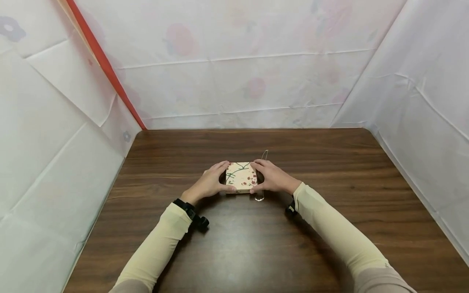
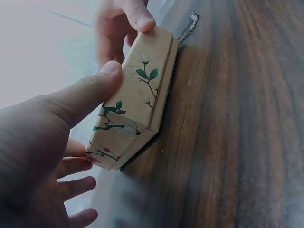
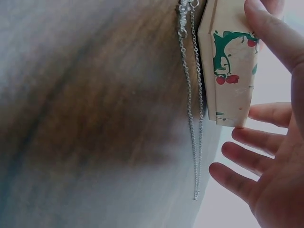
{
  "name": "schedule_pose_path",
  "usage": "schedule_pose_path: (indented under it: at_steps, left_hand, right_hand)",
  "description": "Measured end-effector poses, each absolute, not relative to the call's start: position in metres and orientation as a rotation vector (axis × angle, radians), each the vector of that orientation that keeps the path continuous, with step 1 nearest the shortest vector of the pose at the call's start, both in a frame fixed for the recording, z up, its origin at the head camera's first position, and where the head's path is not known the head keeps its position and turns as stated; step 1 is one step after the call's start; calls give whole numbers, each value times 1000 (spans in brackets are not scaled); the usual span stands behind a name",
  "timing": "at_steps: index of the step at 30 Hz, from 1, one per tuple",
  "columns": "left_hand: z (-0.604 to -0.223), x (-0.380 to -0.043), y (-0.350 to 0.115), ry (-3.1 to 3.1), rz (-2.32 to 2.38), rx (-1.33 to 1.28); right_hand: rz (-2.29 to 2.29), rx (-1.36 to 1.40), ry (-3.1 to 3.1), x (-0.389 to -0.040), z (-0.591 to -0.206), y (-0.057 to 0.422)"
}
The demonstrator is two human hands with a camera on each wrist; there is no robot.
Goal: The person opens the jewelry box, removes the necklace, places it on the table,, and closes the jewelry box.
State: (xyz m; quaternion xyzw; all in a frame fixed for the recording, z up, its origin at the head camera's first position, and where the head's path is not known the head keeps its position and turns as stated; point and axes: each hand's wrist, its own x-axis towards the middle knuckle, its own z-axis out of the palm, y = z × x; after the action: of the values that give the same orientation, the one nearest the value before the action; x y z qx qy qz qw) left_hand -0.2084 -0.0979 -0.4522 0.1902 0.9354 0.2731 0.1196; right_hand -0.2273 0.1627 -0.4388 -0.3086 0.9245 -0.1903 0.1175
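A small cream lidded box (image 1: 242, 173) with printed branches, green leaves and red blossoms lies on the dark wooden table. My left hand (image 1: 210, 182) holds its left side, thumb at the near edge and fingertips at the far corner. Opposite it, my right hand (image 1: 274, 177) grips the right side in the same way. The lid's seam runs along the box wall (image 2: 137, 90) in the left wrist view, with the lid on. Beside the box on the right is a silver chain necklace (image 3: 188, 95), partly hidden under the right hand in the head view.
The brown wood-grain table (image 1: 234, 244) spreads around both arms. Pale printed sheets (image 1: 234, 85) hang behind it and at both sides, and a red strip (image 1: 106, 65) runs down the back left corner. Each wrist wears a black camera strap (image 1: 187, 208).
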Motion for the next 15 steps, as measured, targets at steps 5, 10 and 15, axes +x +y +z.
schedule_pose_path:
  at_steps: [5, 10, 15]
  left_hand:
    - [-454, -211, -100, 2737, 807, 566]
    - [-457, -215, -102, 2723, 813, 550]
    - [-459, -217, -102, 2726, 819, 545]
  right_hand:
    - [-532, -945, 2711, -228, -438, 160]
    - [-531, -927, 2711, -230, -442, 160]
    - [-562, -902, 2710, -230, -442, 160]
